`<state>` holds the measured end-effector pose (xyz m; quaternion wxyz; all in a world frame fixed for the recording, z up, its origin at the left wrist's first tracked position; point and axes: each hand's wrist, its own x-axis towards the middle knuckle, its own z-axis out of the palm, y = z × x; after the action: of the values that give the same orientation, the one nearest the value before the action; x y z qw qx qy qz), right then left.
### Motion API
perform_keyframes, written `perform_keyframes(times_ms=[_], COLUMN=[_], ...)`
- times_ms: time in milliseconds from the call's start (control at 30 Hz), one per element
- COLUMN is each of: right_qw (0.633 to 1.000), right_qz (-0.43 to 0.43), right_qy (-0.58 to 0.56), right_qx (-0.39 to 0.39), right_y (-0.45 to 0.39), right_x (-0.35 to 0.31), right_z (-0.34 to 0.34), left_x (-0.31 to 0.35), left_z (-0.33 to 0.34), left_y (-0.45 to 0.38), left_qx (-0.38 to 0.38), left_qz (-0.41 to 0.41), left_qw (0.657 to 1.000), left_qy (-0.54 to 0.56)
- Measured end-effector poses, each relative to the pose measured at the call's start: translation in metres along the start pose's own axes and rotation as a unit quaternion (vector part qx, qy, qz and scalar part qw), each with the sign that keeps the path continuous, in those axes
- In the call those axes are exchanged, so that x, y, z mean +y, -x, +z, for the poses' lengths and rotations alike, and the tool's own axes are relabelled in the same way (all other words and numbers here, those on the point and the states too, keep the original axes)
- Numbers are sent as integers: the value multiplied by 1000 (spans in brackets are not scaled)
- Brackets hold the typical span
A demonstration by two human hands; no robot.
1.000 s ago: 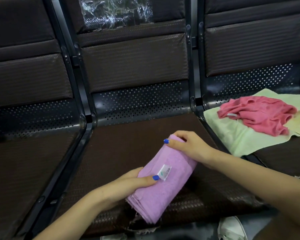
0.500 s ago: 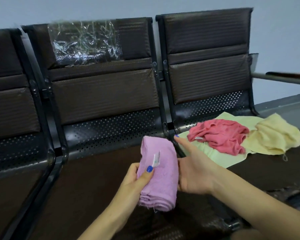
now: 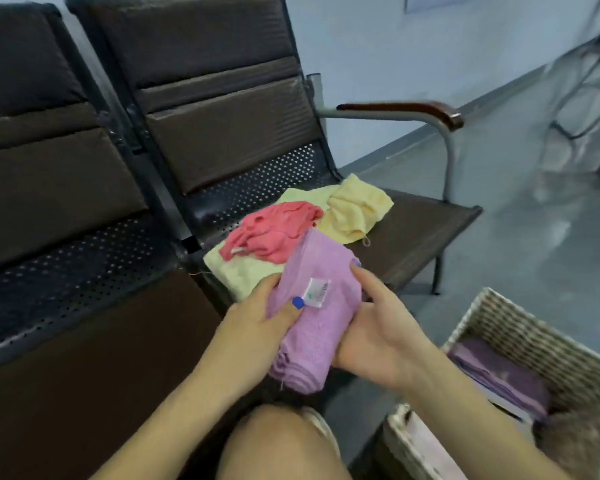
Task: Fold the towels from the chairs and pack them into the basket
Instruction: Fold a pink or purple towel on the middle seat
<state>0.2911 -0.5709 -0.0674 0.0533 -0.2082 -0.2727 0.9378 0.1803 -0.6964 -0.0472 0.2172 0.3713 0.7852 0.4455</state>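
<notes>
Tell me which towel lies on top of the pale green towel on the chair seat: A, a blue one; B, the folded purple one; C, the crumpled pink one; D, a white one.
C: the crumpled pink towel lies on the pale green towel on the chair seat, while both hands hold the purple towel.

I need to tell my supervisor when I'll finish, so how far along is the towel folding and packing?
Done: at least one folded purple towel already lies in the wicker basket. In hand: the left hand and right hand grip a folded lilac towel, not yet packed. Left: the pink towel, yellow towel and pale green towel lie unfolded on the chair.
</notes>
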Motion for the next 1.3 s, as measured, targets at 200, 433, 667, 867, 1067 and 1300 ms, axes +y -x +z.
perform_keyframes(times_ms=[200, 433, 667, 867, 1067, 1300], right_qw=[989, 946, 858, 804, 735, 634], right_qz=[-116, -157, -146, 153, 295, 386], right_qy=[-85, -92, 251, 467, 522, 612], right_qx=[46, 268, 424, 335, 316, 273], right_y=[75, 98, 94, 54, -3, -30], right_x=[-7, -9, -100, -121, -87, -72], right_z=[-105, -200, -305, -349, -382, -372], left_x=[38, 38, 20, 22, 14, 3], left_z=[118, 190, 158, 167, 157, 153], left_y=[-24, -35, -78, -89, -92, -91], left_qx=[-241, -421, -327, -365, -372, -374], left_qz=[64, -63, -145, -157, -180, -215], left_qw=[930, 892, 932, 916, 909, 901], left_qy=[-269, -151, -65, -63, -55, -38])
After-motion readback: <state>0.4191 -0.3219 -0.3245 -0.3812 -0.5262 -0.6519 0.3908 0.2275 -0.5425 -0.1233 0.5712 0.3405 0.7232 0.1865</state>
